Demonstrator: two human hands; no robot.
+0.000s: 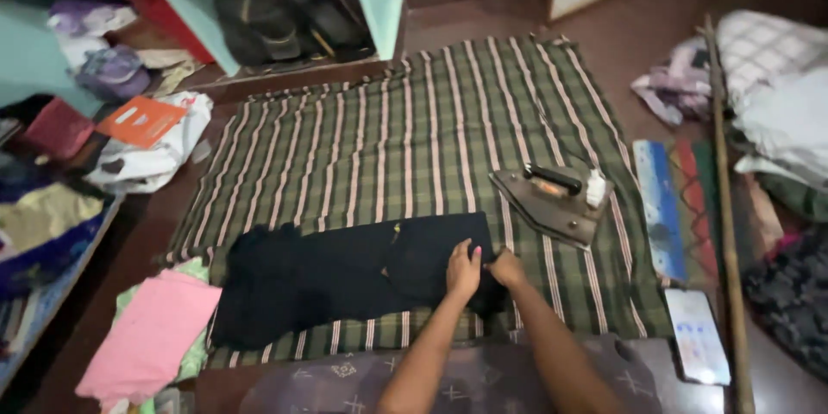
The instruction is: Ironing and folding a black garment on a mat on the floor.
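A black garment (336, 276) lies spread lengthwise on a green plaid cloth (405, 138) on the floor. My left hand (463, 269) presses flat on the garment's right end, fingers together. My right hand (506, 268) pinches the fabric at the garment's right edge, right beside the left hand. A metal clothes iron (550, 198) with a black handle rests on the plaid cloth just beyond and to the right of my hands.
A pink folded cloth (147, 336) lies at the lower left. Piled clothes (776, 95) and a long wooden stick (724, 207) are at the right, with a phone (697, 336) nearby. Open shelves with bags (267, 17) stand behind; an orange packet (142, 121) lies at left.
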